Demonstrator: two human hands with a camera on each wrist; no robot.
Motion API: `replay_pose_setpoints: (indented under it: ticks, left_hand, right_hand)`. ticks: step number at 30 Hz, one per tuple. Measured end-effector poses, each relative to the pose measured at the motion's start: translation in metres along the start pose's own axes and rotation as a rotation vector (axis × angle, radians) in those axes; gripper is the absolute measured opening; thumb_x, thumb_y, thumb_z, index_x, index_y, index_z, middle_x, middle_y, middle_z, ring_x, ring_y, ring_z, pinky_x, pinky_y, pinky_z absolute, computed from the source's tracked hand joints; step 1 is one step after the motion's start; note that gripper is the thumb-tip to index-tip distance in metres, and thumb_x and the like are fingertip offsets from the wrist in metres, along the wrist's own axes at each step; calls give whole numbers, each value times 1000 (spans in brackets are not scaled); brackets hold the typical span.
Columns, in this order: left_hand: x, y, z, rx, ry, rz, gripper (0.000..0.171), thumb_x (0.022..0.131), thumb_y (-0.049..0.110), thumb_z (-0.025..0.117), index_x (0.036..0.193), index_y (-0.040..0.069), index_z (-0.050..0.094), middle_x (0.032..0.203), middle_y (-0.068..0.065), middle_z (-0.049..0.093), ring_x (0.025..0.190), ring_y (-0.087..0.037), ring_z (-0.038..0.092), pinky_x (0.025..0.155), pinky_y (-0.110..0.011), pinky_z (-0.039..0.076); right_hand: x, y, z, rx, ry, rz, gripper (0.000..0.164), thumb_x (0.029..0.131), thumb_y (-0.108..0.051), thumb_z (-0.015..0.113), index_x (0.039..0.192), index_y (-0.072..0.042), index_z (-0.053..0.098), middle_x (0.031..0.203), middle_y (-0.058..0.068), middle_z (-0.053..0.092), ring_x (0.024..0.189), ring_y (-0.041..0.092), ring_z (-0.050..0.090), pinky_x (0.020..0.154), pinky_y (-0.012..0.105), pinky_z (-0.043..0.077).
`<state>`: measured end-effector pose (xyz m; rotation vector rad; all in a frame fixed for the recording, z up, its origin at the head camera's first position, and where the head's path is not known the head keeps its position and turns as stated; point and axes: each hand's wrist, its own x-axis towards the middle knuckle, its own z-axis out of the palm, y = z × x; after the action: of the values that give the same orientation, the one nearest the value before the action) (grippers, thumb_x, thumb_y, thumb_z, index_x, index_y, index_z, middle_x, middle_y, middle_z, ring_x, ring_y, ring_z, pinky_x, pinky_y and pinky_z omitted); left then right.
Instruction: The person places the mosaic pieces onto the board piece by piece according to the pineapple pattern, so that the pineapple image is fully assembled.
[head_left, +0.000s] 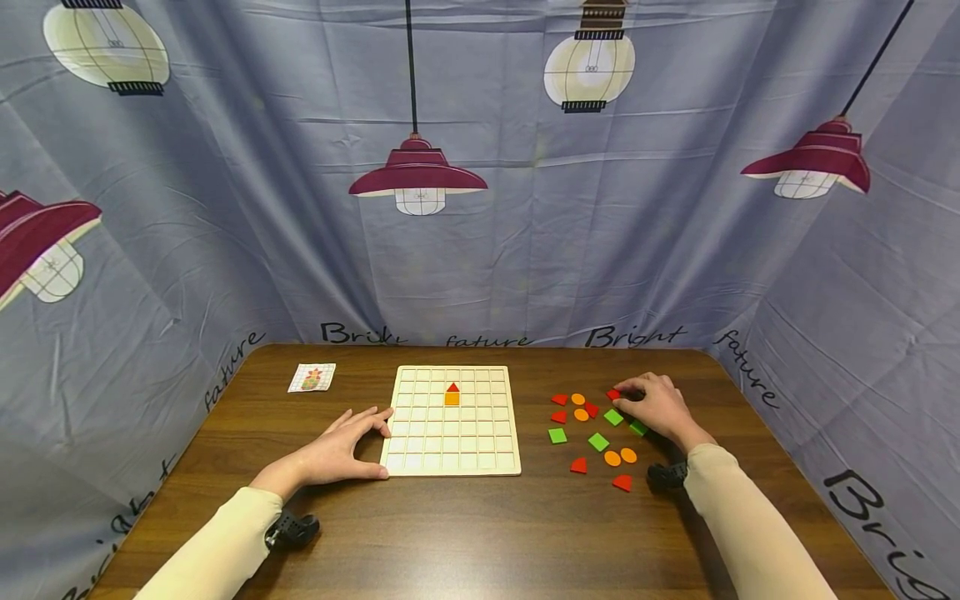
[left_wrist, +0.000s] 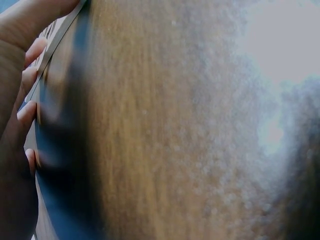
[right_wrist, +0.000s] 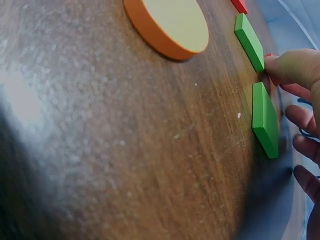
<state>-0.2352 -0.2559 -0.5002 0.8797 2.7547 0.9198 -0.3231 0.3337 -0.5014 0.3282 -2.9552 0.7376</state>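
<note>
Red flat piece, smooth, wood or plastic [head_left: 613,394]: in the right half of the wooden tabletop [head_left: 480,542], nearer the far edge than the near one. Full outline hidden by fingers.

Right hand [head_left: 660,406]: thumb and forefinger appear to pinch this piece; other fingers loosely bent.

Handling (judged): light, stiff, unlikely to break; smooth faces may slip. Best hold: thumb and fingertip on opposite side edges, since it is thin and lies low.

Just beside it: a green flat square piece [head_left: 613,417]; a careless grip could nudge this. Orange flat round discs [head_left: 612,458] lie closer to the near edge.

Pale square gridded board [head_left: 450,450]: mid-tabletop, bearing an orange square piece [head_left: 452,400] and a red triangular piece [head_left: 452,387]. Probably rigid; steady by its rim.

Left hand [head_left: 337,450]: thumb and fingers spread, fingertips at the board's left edge, thumb by its near-left corner.

White printed card [head_left: 311,377]: near the tabletop's far-left corner.
</note>
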Motion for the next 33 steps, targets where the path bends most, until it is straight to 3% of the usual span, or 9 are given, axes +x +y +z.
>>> replay_pose_setpoints:
  ticks: [22,27,33]
  left_hand:
    - [0,0,1,1,-1,-3,53,83,52,82,116,19,57,162,-12,38,151,-40,27,120,-65,6]
    - [0,0,1,4,1,-3,52,83,52,82,116,19,57,162,-11,38,151,-40,27,120,-65,6]
    - [0,0,1,11,1,-2,53,83,53,81,116,20,57,162,-11,38,151,-40,27,120,-65,6]
  right_hand:
    - [8,-5,6,-62,65,-32,29,89,-29,77,111,-10,77,99,5,65,101,32,50,90,56,36]
    - [15,-21,9,-32,82,-74,30,88,-31,77,112,-12,77,102,4,65,106,32,50,92,54,36]
    - [25,-65,19,2,81,-182,27,87,-30,79,109,-14,77,96,-1,63,104,28,50,91,50,37]
